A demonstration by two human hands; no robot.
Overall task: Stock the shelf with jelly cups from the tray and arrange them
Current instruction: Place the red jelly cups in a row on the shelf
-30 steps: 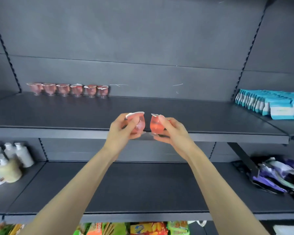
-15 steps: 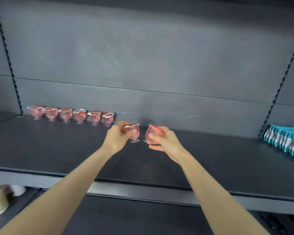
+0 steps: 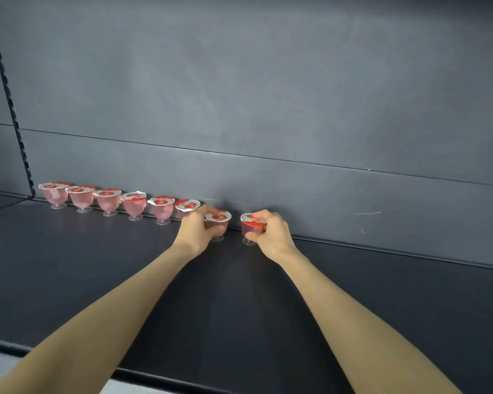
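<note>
Left hand (image 3: pixel 195 230) is gripping the seventh jelly cup (image 3: pixel 217 220), fingers curled round its bowl. Right hand (image 3: pixel 272 234) is clamping the eighth jelly cup (image 3: pixel 252 223), with the thumb low on the bowl and the fingers wrapping the far side and lid rim. Both cups are standing upright against the back panel (image 3: pixel 239 109), and their feet appear to be touching the shelf (image 3: pixel 97 265). The two are sitting near each other, not touching.

The row of six jelly cups (image 3: pixel 107 200) is running leftward from the left hand along the panel, toward the slotted upright (image 3: pixel 9 100).

Cups are showing as clear plastic goblets: rounded bowl, short stem, small disc foot, pink translucent jelly inside. Peel-off lids are looking like foil, edges slightly crinkled. Shelf and panel are reading as matte dark grey metal, with light scratches on the panel.

Lids are carrying a red-and-white print with a strawberry picture; any lettering is too small to read.
</note>
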